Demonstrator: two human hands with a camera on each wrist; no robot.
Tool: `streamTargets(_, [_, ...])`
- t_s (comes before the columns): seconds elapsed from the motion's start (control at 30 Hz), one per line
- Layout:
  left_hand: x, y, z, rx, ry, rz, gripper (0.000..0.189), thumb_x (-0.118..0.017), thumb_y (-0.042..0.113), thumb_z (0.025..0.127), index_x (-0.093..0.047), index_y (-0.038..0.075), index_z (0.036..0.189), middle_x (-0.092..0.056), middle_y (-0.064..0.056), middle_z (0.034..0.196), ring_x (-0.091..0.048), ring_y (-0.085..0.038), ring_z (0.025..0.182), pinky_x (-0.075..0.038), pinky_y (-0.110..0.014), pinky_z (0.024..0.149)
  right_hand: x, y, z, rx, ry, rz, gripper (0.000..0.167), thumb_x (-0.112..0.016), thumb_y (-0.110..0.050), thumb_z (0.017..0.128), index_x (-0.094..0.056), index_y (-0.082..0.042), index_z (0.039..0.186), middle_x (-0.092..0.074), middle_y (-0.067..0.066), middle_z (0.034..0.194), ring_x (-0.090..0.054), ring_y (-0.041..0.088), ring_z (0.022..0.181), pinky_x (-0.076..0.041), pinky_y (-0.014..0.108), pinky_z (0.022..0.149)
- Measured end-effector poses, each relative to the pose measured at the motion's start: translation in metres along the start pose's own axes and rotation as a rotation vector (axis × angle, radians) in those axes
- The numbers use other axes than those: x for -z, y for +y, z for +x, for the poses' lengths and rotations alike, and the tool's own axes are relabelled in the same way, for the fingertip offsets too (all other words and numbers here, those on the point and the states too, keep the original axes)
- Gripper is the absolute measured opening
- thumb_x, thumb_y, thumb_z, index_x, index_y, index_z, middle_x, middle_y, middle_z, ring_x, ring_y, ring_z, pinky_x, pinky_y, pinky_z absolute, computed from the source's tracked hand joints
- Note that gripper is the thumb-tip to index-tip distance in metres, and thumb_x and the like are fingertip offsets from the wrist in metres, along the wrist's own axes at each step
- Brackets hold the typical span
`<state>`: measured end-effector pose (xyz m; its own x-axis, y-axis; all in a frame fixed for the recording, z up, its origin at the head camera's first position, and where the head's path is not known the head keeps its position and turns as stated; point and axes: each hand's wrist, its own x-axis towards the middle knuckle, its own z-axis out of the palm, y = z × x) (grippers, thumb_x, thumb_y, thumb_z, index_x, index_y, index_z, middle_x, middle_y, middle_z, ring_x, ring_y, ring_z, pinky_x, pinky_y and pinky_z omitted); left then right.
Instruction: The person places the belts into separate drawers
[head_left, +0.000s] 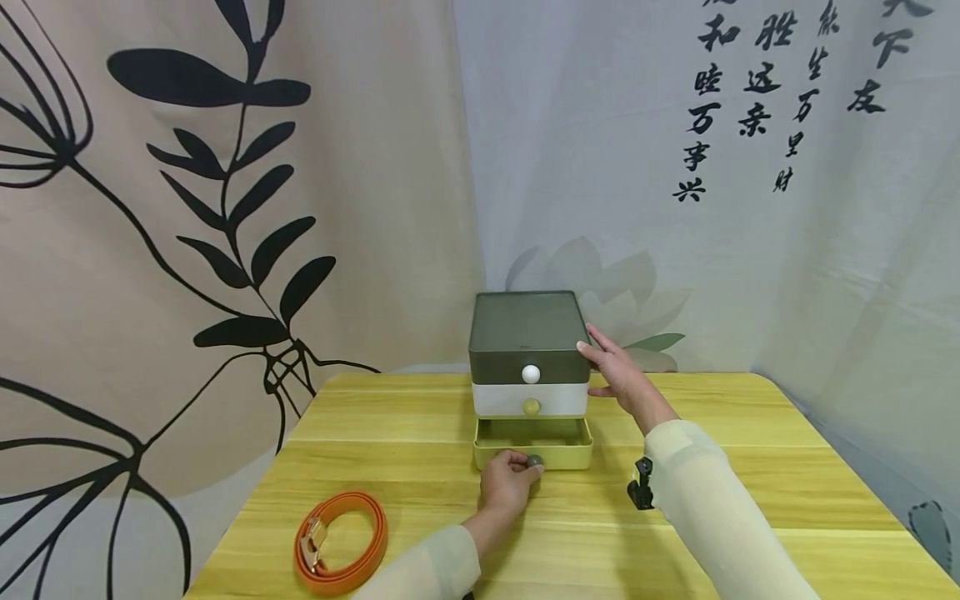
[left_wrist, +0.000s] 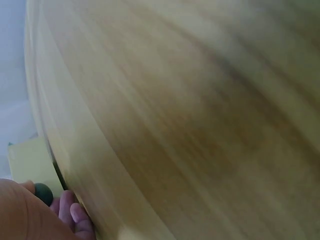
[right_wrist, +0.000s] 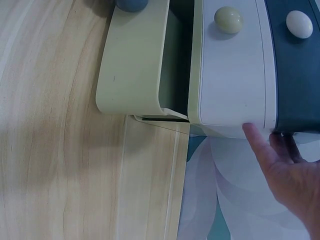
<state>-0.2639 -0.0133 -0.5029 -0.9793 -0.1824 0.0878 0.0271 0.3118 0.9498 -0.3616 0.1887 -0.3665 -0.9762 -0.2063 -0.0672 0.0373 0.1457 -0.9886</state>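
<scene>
A small three-tier drawer box (head_left: 525, 321) stands toward the back of the table, dark green on top, white in the middle and yellow-green below. Its bottom drawer (head_left: 572, 457) is pulled part way out, and the inside shows bare. My left hand (head_left: 504, 485) pinches the dark round knob (head_left: 534, 460) on that drawer's front; the left wrist view shows the knob against the thumb. Extended fingers of my right hand (head_left: 628, 380) rest along the right side of the box. The upper two drawers, with a white knob (right_wrist: 299, 24) and a yellow-green knob (right_wrist: 228, 20), are closed.
A coiled orange belt (head_left: 380, 533) with a metal buckle lies at the table's front left. Wood-grain tabletop (head_left: 750, 483) extends around the box. Behind the table hangs a printed cloth (head_left: 390, 167) with plant shapes and writing.
</scene>
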Motion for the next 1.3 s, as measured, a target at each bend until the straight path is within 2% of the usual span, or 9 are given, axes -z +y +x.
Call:
streamTargets(0.53, [0.0,-0.004,-0.008,0.016,-0.016,-0.005,0.019,-0.082,0.015,0.082,-0.067,0.006,0.091,-0.061,0.001,0.078,-0.057,-0.013,0.072,-0.05,-0.029,0.064,0.0,0.0,0.0,0.001,0.001,0.004,0.068,-0.045,-0.039,0.106,-0.005,-0.033,0.16,-0.003,0.015,0.165,-0.014,0.039,0.148,-0.038,0.063,0.102])
streamTargets(0.83, [0.001,-0.002,-0.014,-0.014,-0.001,-0.006,0.019,-0.083,0.012,0.08,-0.067,0.005,0.088,-0.062,0.001,0.075,-0.056,-0.012,0.07,-0.049,-0.029,0.062,0.0,0.001,0.001,-0.001,0.008,0.004,0.069,-0.047,-0.04,0.105,-0.006,-0.033,0.16,-0.005,0.015,0.165,-0.015,0.039,0.148,-0.039,0.063,0.101])
streamTargets(1.3, [0.002,-0.006,-0.016,-0.015,-0.007,0.018,0.018,-0.083,0.012,0.08,-0.067,0.006,0.087,-0.063,0.002,0.076,-0.057,-0.012,0.071,-0.05,-0.029,0.064,0.001,0.002,0.002,0.003,0.004,0.016,0.069,-0.048,-0.041,0.104,-0.007,-0.035,0.16,-0.004,0.014,0.165,-0.015,0.039,0.148,-0.037,0.064,0.103])
